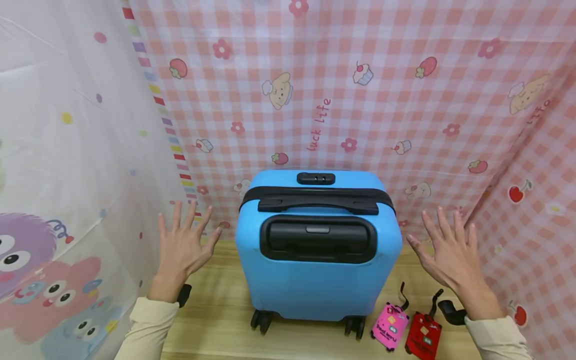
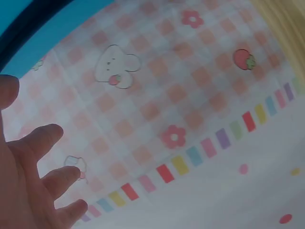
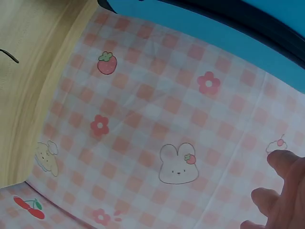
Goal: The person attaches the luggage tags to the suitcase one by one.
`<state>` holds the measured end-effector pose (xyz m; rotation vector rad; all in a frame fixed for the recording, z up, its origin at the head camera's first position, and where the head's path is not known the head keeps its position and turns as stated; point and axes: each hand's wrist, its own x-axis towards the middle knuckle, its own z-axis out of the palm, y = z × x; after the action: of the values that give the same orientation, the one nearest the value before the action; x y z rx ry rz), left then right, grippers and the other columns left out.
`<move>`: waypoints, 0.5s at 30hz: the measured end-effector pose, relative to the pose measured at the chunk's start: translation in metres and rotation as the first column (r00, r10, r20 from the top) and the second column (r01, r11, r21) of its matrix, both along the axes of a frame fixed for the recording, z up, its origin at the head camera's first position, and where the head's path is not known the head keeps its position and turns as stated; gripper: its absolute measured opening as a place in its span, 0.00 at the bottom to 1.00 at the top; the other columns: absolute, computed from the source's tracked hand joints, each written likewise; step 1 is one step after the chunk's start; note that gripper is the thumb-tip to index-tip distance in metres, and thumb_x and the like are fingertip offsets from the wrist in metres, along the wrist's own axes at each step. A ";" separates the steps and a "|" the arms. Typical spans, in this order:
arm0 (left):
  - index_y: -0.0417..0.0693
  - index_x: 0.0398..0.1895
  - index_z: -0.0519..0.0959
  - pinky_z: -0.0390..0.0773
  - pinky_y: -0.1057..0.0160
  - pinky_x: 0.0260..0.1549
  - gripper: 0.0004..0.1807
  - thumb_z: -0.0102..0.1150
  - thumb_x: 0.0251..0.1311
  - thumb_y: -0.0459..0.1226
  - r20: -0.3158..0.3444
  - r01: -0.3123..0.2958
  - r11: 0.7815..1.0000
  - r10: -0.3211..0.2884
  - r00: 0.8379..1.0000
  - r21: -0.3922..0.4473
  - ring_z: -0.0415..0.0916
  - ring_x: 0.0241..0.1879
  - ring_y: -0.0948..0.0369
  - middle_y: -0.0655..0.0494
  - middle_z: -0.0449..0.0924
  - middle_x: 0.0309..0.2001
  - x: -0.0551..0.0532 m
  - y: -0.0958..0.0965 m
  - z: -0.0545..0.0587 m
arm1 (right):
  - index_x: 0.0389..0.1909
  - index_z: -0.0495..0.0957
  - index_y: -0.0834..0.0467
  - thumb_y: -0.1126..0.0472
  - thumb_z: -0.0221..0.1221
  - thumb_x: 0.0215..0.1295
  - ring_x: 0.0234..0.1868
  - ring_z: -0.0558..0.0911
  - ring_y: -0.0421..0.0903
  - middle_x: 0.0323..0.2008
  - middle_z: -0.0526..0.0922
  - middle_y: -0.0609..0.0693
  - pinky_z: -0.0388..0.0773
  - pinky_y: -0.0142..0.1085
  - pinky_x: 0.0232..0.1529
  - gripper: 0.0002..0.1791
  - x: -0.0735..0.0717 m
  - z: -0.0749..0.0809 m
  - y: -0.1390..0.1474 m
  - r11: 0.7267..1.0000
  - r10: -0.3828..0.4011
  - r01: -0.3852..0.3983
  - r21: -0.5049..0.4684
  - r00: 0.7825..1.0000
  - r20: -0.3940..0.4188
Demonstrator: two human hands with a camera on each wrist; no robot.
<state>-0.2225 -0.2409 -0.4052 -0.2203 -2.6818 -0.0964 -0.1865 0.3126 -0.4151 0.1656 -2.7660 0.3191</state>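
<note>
A blue suitcase with black trim stands upright on its wheels in the middle of the head view. Its black carry handle and recessed pull handle face up toward me. To its left my left hand is held in the air, fingers spread and apart from the case. On the other side my right hand is likewise spread and holds nothing. Below it lie a pink luggage tag and a red luggage tag, each with a black strap. Both wrist views show bare fingers and the suitcase's edge.
The suitcase and tags rest on a light wood-grain surface. Behind hangs a pink checked cloth; a white cartoon-print cloth closes the left side, and more checked cloth the right.
</note>
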 end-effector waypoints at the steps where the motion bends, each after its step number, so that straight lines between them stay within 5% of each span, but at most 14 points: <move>1: 0.55 0.74 0.66 0.37 0.28 0.68 0.35 0.44 0.69 0.60 -0.002 0.006 1.000 -0.006 1.000 0.004 0.43 0.75 0.38 0.40 0.55 0.76 0.000 0.001 0.002 | 0.79 0.49 0.56 0.36 0.43 0.74 0.77 0.31 0.66 0.78 0.42 0.66 0.26 0.66 0.71 0.42 0.000 -0.001 0.000 1.000 0.000 0.000 -0.002 1.000 -0.003; 9: 0.51 0.71 0.69 0.46 0.30 0.67 0.34 0.48 0.67 0.57 -0.077 0.059 0.996 -0.054 0.996 0.061 0.50 0.73 0.38 0.41 0.60 0.74 -0.005 0.015 0.020 | 0.78 0.53 0.57 0.37 0.48 0.72 0.74 0.45 0.72 0.76 0.48 0.68 0.35 0.69 0.69 0.42 0.002 -0.017 0.006 1.000 0.011 -0.013 -0.026 0.999 -0.041; 15: 0.50 0.68 0.72 0.55 0.32 0.65 0.32 0.53 0.64 0.54 -0.186 0.141 0.984 -0.119 0.975 0.107 0.58 0.69 0.40 0.40 0.67 0.69 -0.011 0.030 0.033 | 0.78 0.53 0.56 0.42 0.52 0.73 0.65 0.56 0.78 0.72 0.54 0.72 0.49 0.73 0.60 0.40 0.006 -0.036 0.013 0.991 0.037 -0.042 -0.131 0.999 -0.041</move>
<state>-0.2333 -0.2106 -0.3722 -0.3496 -2.4713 -0.2648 -0.1807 0.3253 -0.4512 0.1905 -2.6959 0.5020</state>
